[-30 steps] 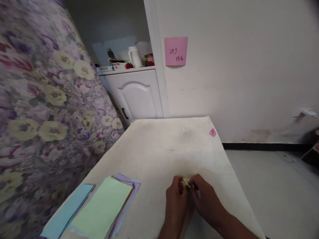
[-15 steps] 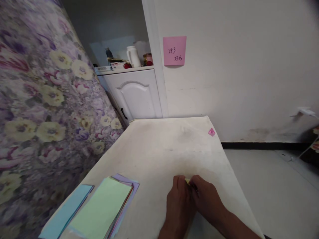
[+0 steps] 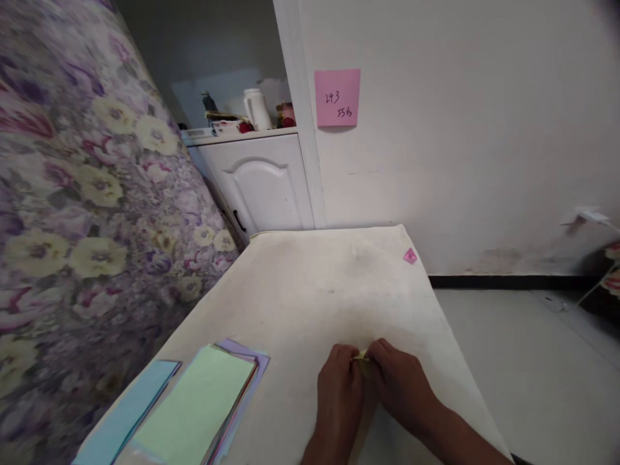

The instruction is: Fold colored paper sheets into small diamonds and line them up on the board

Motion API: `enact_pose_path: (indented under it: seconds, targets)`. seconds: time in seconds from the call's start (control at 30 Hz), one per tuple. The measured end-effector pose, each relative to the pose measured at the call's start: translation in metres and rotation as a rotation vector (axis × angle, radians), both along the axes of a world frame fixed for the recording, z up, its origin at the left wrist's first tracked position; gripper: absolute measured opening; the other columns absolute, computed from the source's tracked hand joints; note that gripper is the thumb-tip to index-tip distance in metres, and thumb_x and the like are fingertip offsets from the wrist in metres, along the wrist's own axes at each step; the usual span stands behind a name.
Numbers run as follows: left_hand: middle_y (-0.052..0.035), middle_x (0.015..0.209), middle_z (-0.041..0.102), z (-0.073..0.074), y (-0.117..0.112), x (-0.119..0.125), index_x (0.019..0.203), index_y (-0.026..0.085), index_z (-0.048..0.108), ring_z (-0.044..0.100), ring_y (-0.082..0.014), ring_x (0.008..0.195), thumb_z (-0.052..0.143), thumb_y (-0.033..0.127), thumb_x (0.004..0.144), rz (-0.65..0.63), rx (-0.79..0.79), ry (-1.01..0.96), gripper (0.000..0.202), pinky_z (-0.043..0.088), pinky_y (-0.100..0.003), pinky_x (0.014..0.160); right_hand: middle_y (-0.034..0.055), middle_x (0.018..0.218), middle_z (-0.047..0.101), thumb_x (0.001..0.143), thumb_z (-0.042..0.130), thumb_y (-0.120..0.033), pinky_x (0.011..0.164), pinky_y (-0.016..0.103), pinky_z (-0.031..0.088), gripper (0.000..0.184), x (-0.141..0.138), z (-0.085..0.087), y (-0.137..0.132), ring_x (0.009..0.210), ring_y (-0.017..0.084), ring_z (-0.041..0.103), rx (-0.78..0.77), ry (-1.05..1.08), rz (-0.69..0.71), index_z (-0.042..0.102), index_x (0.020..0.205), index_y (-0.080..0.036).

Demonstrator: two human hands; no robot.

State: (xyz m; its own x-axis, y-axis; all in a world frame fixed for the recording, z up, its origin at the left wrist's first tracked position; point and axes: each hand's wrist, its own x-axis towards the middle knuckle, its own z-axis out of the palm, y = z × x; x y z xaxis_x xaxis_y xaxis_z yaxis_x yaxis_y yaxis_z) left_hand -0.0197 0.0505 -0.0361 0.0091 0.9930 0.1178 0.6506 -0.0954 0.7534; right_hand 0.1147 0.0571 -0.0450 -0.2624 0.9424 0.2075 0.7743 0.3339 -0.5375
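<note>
My left hand (image 3: 338,394) and my right hand (image 3: 400,384) meet near the front of a white table (image 3: 310,284). Both pinch a small folded piece of yellow-green paper (image 3: 361,354); only a sliver of it shows between the fingertips. The fingers of both hands are curled shut on it. To the left of my hands lies a stack of coloured paper strips (image 3: 194,407), with a light green sheet on top and a blue strip (image 3: 128,413) beside it.
A small pink folded paper (image 3: 409,256) lies near the table's far right corner. A pink sticky note (image 3: 337,97) hangs on the wall. A floral cloth (image 3: 87,194) rises along the left. Behind stands a white cabinet (image 3: 261,181) with a jug and jars.
My hands have drawn closer together over the paper and less of it shows. The view has drifted slightly.
</note>
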Motion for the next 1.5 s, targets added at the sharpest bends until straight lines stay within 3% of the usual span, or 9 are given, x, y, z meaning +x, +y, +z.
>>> enact_pose_path:
  seconds: [0.13, 0.27, 0.47, 0.67, 1.03, 1.2, 1.5]
  targets:
    - [-0.0020, 0.077, 0.062, -0.002, 0.000, -0.003, 0.079, 0.021, 0.059, 0.056, -0.0161, 0.070, 0.039, 0.017, 0.080, 0.008, -0.076, 0.120, 0.020, 0.037, -0.026, 0.063, -0.0002, 0.079, 0.058, 0.081, 0.045, -0.012, 0.059, 0.023, 0.031, 0.012, 0.003, -0.004, 0.002, 0.069, 0.014, 0.056, -0.015, -0.052, 0.015, 0.054, 0.078, -0.020]
    - [-0.0026, 0.078, 0.059, -0.004, 0.000, -0.004, 0.073, 0.020, 0.056, 0.054, -0.0157, 0.071, 0.038, 0.017, 0.080, 0.001, -0.053, 0.223, 0.020, 0.035, -0.025, 0.063, 0.0010, 0.081, 0.056, 0.081, 0.047, -0.012, 0.060, 0.023, 0.033, 0.013, 0.002, -0.007, 0.003, 0.076, 0.015, 0.053, -0.002, -0.080, 0.025, 0.055, 0.074, -0.020]
    - [-0.0031, 0.080, 0.059, -0.008, 0.006, -0.005, 0.078, 0.020, 0.056, 0.054, -0.0163, 0.073, 0.037, 0.014, 0.080, -0.008, -0.062, 0.239, 0.020, 0.035, -0.025, 0.063, 0.0020, 0.079, 0.054, 0.079, 0.053, -0.010, 0.062, 0.024, 0.034, 0.016, -0.004, -0.005, 0.007, 0.079, 0.016, 0.048, 0.057, -0.107, 0.011, 0.057, 0.066, -0.019]
    - [-0.0027, 0.077, 0.057, -0.012, 0.012, -0.004, 0.070, 0.019, 0.055, 0.053, -0.0157, 0.070, 0.039, 0.016, 0.081, -0.036, -0.062, 0.285, 0.019, 0.033, -0.025, 0.062, 0.0033, 0.076, 0.055, 0.078, 0.058, -0.011, 0.062, 0.027, 0.033, 0.017, -0.011, -0.002, 0.011, 0.076, 0.017, 0.047, 0.075, -0.171, 0.027, 0.060, 0.063, -0.018]
    - [-0.0025, 0.078, 0.056, -0.017, 0.013, -0.002, 0.072, 0.019, 0.054, 0.054, -0.0153, 0.070, 0.037, 0.017, 0.083, -0.054, -0.049, 0.371, 0.020, 0.032, -0.025, 0.062, 0.0039, 0.076, 0.057, 0.079, 0.054, -0.010, 0.065, 0.030, 0.031, 0.019, -0.014, -0.010, 0.019, 0.076, 0.018, 0.048, 0.067, -0.218, 0.036, 0.061, 0.063, -0.018]
    - [-0.0027, 0.079, 0.058, -0.017, 0.016, -0.002, 0.073, 0.019, 0.054, 0.053, -0.0151, 0.069, 0.039, 0.018, 0.082, -0.045, -0.046, 0.332, 0.018, 0.032, -0.025, 0.061, 0.0043, 0.076, 0.057, 0.079, 0.052, -0.008, 0.066, 0.029, 0.032, 0.019, -0.013, -0.010, 0.017, 0.075, 0.018, 0.049, 0.054, -0.193, 0.021, 0.060, 0.064, -0.018]
    - [-0.0007, 0.073, 0.062, -0.002, 0.019, -0.026, 0.082, 0.021, 0.057, 0.057, -0.0158, 0.068, 0.036, 0.031, 0.086, -0.020, -0.075, -0.015, 0.024, 0.038, -0.024, 0.063, 0.0037, 0.080, 0.053, 0.073, 0.057, -0.009, 0.069, 0.028, 0.032, 0.011, -0.005, -0.009, 0.017, 0.080, 0.018, 0.046, 0.075, -0.107, 0.020, 0.059, 0.067, -0.018]
